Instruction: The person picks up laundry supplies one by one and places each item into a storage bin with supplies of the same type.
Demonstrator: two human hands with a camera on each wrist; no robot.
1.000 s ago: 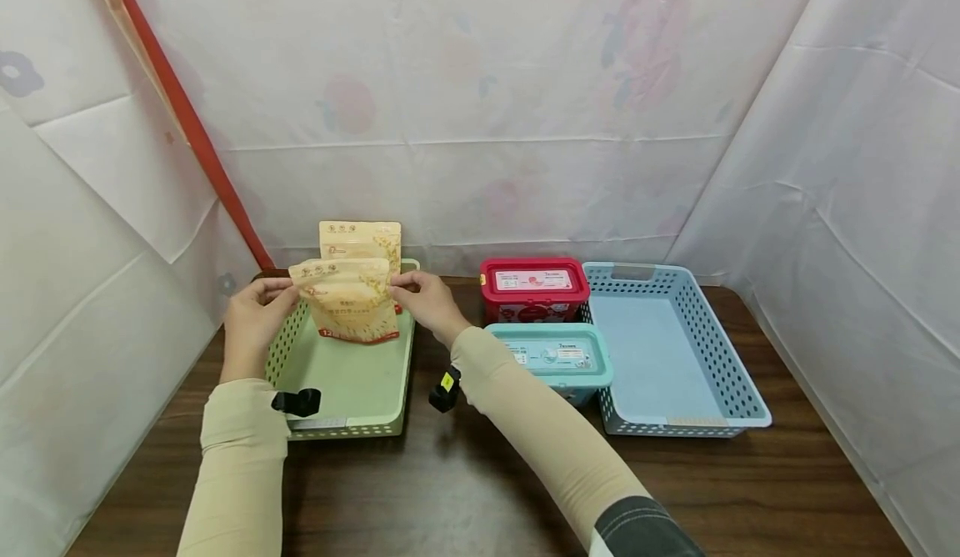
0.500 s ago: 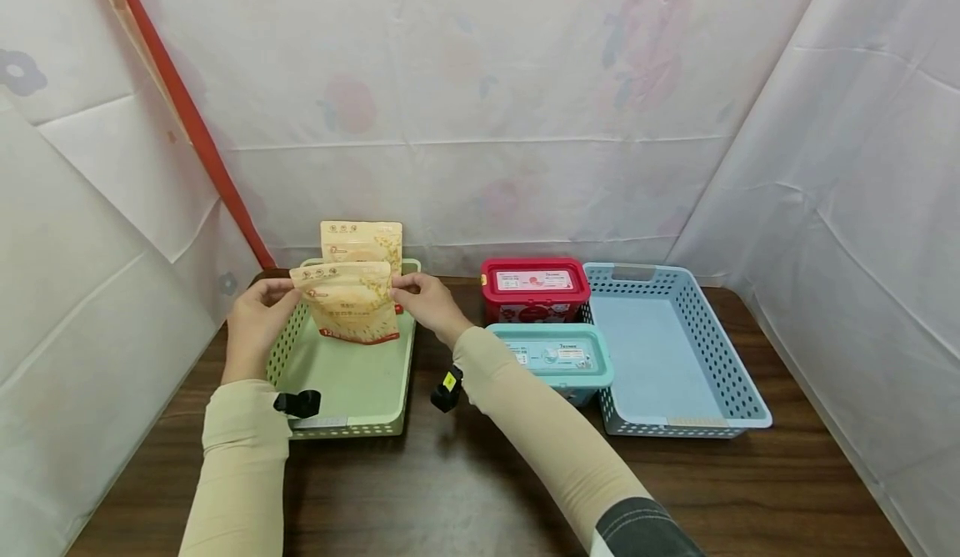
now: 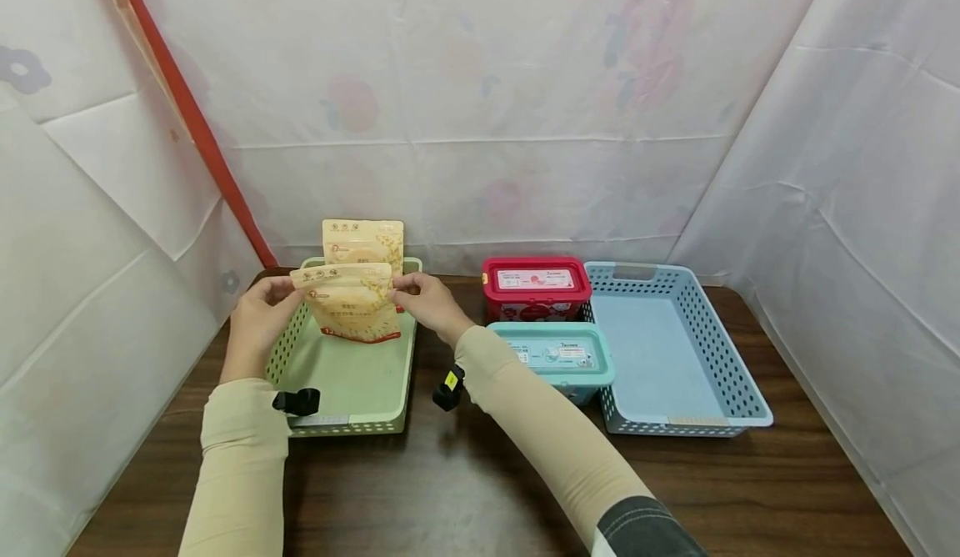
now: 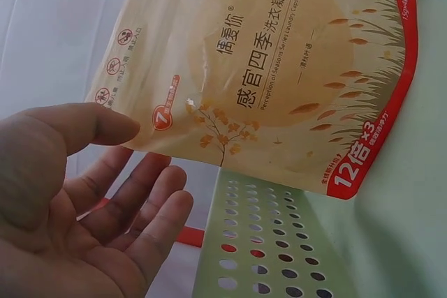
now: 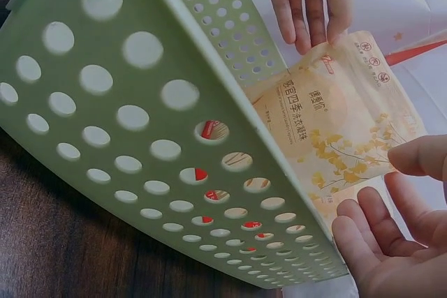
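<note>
A yellow pouch of laundry capsules [image 3: 352, 303] with a red bottom band stands upright over the green basket [image 3: 352, 382]. My left hand [image 3: 262, 315] pinches its left edge near the top between thumb and fingers. On the opposite edge my right hand [image 3: 431, 303] pinches it the same way. Behind it a second, matching pouch [image 3: 363, 238] stands at the back of the basket, its lower part mostly hidden. The left wrist view shows the front of the held pouch [image 4: 279, 82] close up, its bottom band near the basket floor.
A red lidded box [image 3: 535, 288] and a teal lidded box [image 3: 555, 355] stand right of centre on the dark wooden table [image 3: 465, 490]. Beside them is a light blue basket [image 3: 660, 357]. White patterned sheeting [image 3: 465, 107] encloses the back and sides.
Both hands keep hold of the pouch in nearly the same place. The whole head view has shifted only very slightly.
</note>
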